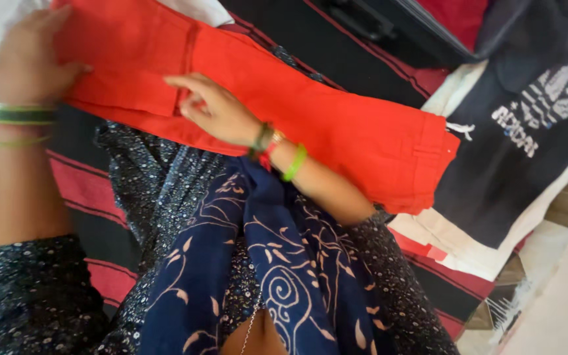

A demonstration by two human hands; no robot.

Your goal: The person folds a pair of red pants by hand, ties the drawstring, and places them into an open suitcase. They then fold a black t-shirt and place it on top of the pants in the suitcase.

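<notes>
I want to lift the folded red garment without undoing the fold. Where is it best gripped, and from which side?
Probably at the free end of the red garment, nearest the dark printed shirt. That end lies flat, stacked and uncovered. Come in from that side and pinch all layers together. The left hand and right hand already rest flat on the other half, so that part is covered.

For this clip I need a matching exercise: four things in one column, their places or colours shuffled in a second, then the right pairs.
Things:
1. left hand
2. right hand
3. dark printed T-shirt
4. scarf

Descriptions:
A. blue with pale swirls, hanging at the person's front
B. lying right of the red garment
C. pressing the red garment's left end
D. resting on the red garment's middle

Pairs: 1-C, 2-D, 3-B, 4-A
</notes>
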